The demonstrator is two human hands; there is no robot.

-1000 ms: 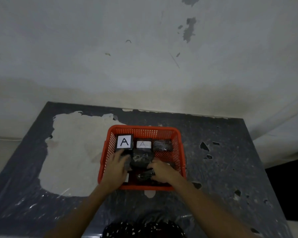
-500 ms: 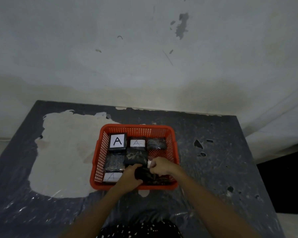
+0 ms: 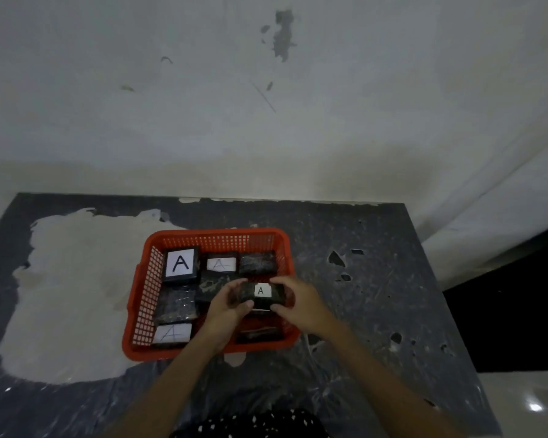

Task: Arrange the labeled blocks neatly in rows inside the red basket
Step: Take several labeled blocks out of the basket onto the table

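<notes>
A red mesh basket (image 3: pixel 146 298) sits on the dark table and holds several black blocks. At its back left stands a block with a big white "A" label (image 3: pixel 180 263); beside it are a faintly labeled block (image 3: pixel 221 263) and an unlabeled black one (image 3: pixel 257 263). Another labeled block (image 3: pixel 172 332) lies at the front left. My left hand (image 3: pixel 227 306) and my right hand (image 3: pixel 301 303) together hold a black block with a small "A" label (image 3: pixel 261 292) above the basket's right half.
The dark table top (image 3: pixel 377 311) has a large pale worn patch (image 3: pixel 70 295) left of the basket. A white wall rises behind the table. The table's right edge drops off to a dark floor area.
Both hands have lifted a block out of the basket's front right and turned it, so its small "A" label now faces up. The left hand moved from the left side to the middle.
</notes>
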